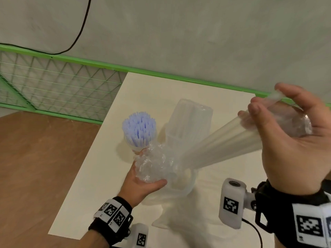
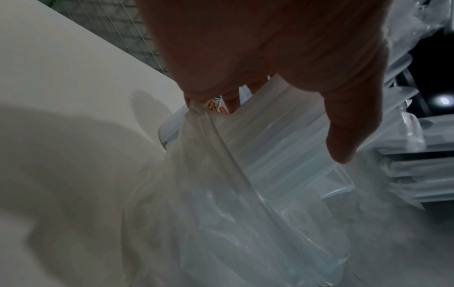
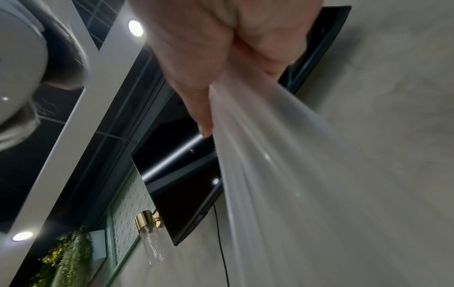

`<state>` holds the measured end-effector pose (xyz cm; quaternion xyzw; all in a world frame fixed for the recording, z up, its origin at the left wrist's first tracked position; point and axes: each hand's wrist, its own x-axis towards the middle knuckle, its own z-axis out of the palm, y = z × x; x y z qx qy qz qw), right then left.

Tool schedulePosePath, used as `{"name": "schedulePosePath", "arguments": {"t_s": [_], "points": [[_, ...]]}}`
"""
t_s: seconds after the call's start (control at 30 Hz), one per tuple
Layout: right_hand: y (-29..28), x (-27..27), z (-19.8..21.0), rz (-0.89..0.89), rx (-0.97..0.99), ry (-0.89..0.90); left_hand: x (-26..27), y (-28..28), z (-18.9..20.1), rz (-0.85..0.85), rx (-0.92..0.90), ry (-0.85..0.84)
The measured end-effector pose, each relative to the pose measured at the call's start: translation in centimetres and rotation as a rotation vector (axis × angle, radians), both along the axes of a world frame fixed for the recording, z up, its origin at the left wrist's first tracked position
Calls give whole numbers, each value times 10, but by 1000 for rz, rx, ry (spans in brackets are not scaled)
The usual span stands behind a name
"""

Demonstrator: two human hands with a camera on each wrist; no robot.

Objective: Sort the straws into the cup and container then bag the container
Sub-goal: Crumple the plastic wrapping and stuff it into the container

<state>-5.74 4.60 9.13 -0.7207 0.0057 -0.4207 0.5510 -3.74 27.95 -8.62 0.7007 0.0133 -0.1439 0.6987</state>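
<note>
My right hand [image 1: 286, 140] grips the upper end of a bundle of translucent white straws [image 1: 220, 144], with crinkled clear wrapper bunched in its palm. The bundle slants down to the left, its lower ends at the mouth of a clear container [image 1: 188, 187] on the white board. My left hand [image 1: 141, 183] holds crumpled clear plastic [image 1: 154, 163] beside that container. A cup of pale blue straws [image 1: 138, 129] stands just behind it. In the left wrist view my left hand [image 2: 270, 58] pinches the plastic film [image 2: 221, 155] over the straws [image 2: 282, 139]. In the right wrist view my right hand [image 3: 221, 48] clasps the straws [image 3: 282, 174].
A tall clear plastic tub [image 1: 189, 119] stands behind the container. The white board [image 1: 100, 176] lies on a brown table [image 1: 35, 158]. A green wire-mesh rail [image 1: 53, 83] runs along the grey wall, and a black cable [image 1: 80, 29] hangs down it.
</note>
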Motion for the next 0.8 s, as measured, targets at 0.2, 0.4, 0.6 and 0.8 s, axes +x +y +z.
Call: {"name": "schedulePosePath", "arguments": {"t_s": [0.2, 0.4, 0.6, 0.8], "points": [[-12, 24, 22, -28, 43, -38, 1, -1, 3, -8, -32, 0], [-30, 76, 10, -44, 2, -66, 3, 0, -2, -23, -32, 5], [-28, 113, -42, 34, -78, 106, 4, 2, -6, 3, -10, 18], [-29, 129, -98, 96, -587, 528, 3, 1, -2, -6, -14, 24]]}}
